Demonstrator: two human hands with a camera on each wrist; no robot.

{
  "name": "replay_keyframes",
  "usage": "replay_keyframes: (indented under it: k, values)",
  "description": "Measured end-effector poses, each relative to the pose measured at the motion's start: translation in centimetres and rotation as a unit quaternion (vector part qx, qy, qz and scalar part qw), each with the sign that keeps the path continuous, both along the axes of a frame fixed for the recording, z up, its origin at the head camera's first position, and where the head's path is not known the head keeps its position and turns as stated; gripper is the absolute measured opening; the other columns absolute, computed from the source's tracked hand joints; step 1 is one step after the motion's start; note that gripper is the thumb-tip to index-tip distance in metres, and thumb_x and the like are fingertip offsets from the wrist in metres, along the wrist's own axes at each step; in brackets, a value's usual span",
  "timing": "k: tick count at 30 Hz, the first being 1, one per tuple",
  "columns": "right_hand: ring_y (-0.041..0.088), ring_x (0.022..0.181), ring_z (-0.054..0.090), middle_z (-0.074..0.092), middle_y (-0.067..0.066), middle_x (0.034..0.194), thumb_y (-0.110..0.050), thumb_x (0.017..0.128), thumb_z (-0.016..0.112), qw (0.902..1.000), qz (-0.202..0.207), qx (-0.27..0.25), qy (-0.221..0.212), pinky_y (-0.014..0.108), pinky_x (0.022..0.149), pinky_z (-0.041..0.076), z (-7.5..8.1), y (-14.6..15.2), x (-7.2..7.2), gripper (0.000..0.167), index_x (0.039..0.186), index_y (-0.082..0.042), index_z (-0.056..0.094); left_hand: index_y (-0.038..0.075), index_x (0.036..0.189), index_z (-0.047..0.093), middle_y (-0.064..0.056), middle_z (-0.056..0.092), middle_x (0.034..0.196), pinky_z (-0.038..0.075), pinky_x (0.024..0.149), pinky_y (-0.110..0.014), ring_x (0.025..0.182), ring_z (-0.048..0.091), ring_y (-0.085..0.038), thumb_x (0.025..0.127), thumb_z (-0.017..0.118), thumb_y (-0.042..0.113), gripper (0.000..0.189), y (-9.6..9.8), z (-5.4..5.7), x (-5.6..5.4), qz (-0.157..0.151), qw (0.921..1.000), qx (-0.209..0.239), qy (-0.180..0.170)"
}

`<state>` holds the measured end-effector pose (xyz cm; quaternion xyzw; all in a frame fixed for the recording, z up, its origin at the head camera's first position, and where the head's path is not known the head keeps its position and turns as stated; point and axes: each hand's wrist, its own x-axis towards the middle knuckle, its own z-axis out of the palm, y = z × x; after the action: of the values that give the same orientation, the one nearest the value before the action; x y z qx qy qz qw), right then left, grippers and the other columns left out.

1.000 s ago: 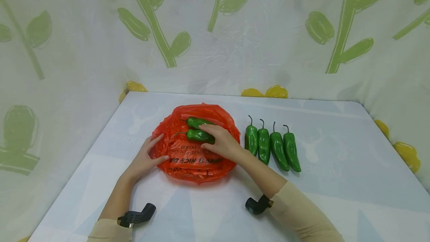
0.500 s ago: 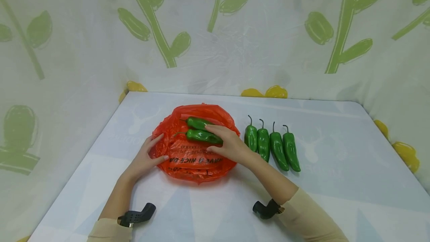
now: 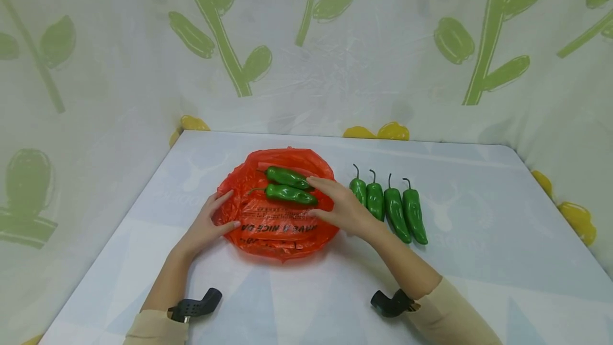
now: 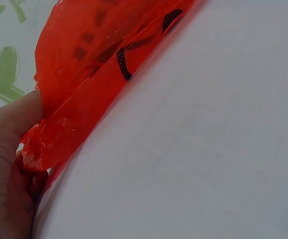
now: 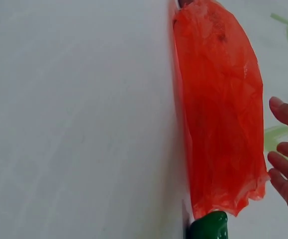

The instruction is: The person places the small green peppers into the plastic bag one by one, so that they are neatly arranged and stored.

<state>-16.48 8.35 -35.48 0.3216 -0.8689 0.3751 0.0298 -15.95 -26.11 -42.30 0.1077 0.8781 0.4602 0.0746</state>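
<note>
A red plastic bag (image 3: 278,236) with black lettering sits on the table, its mouth spread and its rim standing up. Inside lie two green chili peppers, a rear one (image 3: 284,175) and a front one (image 3: 289,194), side by side with stems to the left. My left hand (image 3: 206,228) holds the bag's left rim between thumb and fingers, and the left wrist view shows the thumb (image 4: 24,112) on the red film. Over the bag's right rim hovers my right hand (image 3: 347,209), fingers spread and holding nothing, fingertips near the peppers' right ends.
Several more green chili peppers (image 3: 395,214) lie in a row on the white table (image 3: 479,260), right of the bag, stems pointing away; my right hand and forearm partly cover the nearest ones. A patterned curtain (image 3: 383,68) hangs behind the table.
My right hand has let go of the front pepper and drawn back to the right, leaving it beside the rear one in the bag. The left hand has stayed in place.
</note>
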Motion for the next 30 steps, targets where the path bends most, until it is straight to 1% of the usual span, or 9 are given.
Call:
replay_keyframes:
  k: [4, 7, 9, 15, 18, 23, 27, 30]
  values:
    - [0.03, 0.131, 0.044, 0.048, 0.012, 0.141, -0.012, 0.079, 0.077, 1.0, -0.007, -0.006, 0.003, 0.045, 0.099, 0.045, 0.3, 0.8, 0.3, 0.068, 0.139, -0.005, 0.046, 0.016, 0.149, 0.03, -0.019, 0.017, 0.152, 0.022, 0.105, -0.069, 0.14, 0.013, -0.043, 0.082, 0.07, 0.029, 0.079, 0.0, -0.1, -0.1, -0.001, 1.0, 0.006, 0.003]
    - [0.03, 0.13, 0.045, 0.05, 0.012, 0.14, -0.012, 0.078, 0.077, 0.9998, -0.011, -0.012, 0.008, 0.044, 0.098, 0.046, 0.3, 1.5, 0.5, 0.067, 0.138, -0.004, 0.047, 0.016, 0.149, 0.03, -0.019, 0.017, 0.152, 0.021, 0.105, -0.069, 0.14, 0.014, -0.043, 0.082, 0.07, 0.028, 0.079, -0.1, -0.2, -0.1, -0.001, 1.0, 0.008, 0.002]
    - [0.03, 0.129, 0.046, 0.051, 0.013, 0.139, -0.011, 0.078, 0.077, 0.9996, -0.012, -0.022, 0.012, 0.043, 0.097, 0.047, 0.3, 2.0, 0.6, 0.066, 0.137, -0.002, 0.047, 0.016, 0.149, 0.03, -0.019, 0.017, 0.152, 0.021, 0.105, -0.069, 0.14, 0.014, -0.043, 0.082, 0.07, 0.029, 0.078, -0.1, -0.2, -0.1, -0.001, 1.0, 0.007, 0.002]
    - [0.031, 0.126, 0.048, 0.053, 0.017, 0.135, -0.009, 0.076, 0.078, 0.9981, -0.024, -0.041, 0.04, 0.045, 0.098, 0.045, 0.2, 3.3, 0.7, 0.066, 0.134, 0.003, 0.048, 0.016, 0.149, 0.03, -0.019, 0.017, 0.152, 0.02, 0.105, -0.069, 0.14, 0.013, -0.043, 0.082, 0.07, 0.029, 0.079, -0.1, -0.2, -0.1, 0.0, 1.0, 0.008, 0.001]
    - [0.032, 0.126, 0.049, 0.053, 0.016, 0.135, -0.01, 0.076, 0.078, 0.9976, -0.041, -0.034, 0.046, 0.045, 0.098, 0.045, 0.1, 3.8, 0.7, 0.065, 0.133, 0.002, 0.049, 0.017, 0.149, 0.03, -0.019, 0.016, 0.152, 0.021, 0.104, -0.069, 0.14, 0.013, -0.043, 0.083, 0.07, 0.03, 0.079, 0.0, -0.1, -0.1, 0.0, 1.0, 0.003, -0.001]
    - [0.032, 0.127, 0.048, 0.053, 0.015, 0.136, -0.012, 0.076, 0.079, 0.9964, -0.071, -0.027, 0.037, 0.046, 0.097, 0.046, 0.1, 4.5, 0.9, 0.067, 0.135, -0.001, 0.049, 0.018, 0.149, 0.029, -0.019, 0.017, 0.152, 0.021, 0.104, -0.069, 0.14, 0.013, -0.043, 0.083, 0.07, 0.031, 0.079, 0.0, -0.1, -0.1, 0.0, 1.0, 0.0, -0.003]
    - [0.032, 0.128, 0.047, 0.052, 0.014, 0.137, -0.013, 0.075, 0.08, 0.9952, -0.088, -0.026, 0.033, 0.047, 0.098, 0.045, 0.3, 5.1, 1.1, 0.068, 0.136, -0.003, 0.049, 0.018, 0.149, 0.029, -0.019, 0.016, 0.152, 0.021, 0.104, -0.069, 0.14, 0.013, -0.043, 0.083, 0.07, 0.031, 0.079, -0.1, -0.1, -0.1, 0.001, 1.0, 0.002, -0.004]
    - [0.033, 0.127, 0.048, 0.053, 0.015, 0.135, -0.011, 0.074, 0.08, 0.9943, -0.093, -0.029, 0.043, 0.047, 0.098, 0.045, 0.4, 5.7, 1.1, 0.069, 0.135, -0.001, 0.05, 0.018, 0.149, 0.029, -0.019, 0.016, 0.152, 0.021, 0.104, -0.069, 0.14, 0.012, -0.043, 0.083, 0.07, 0.031, 0.079, -0.1, -0.1, -0.1, 0.001, 1.0, 0.002, -0.005]
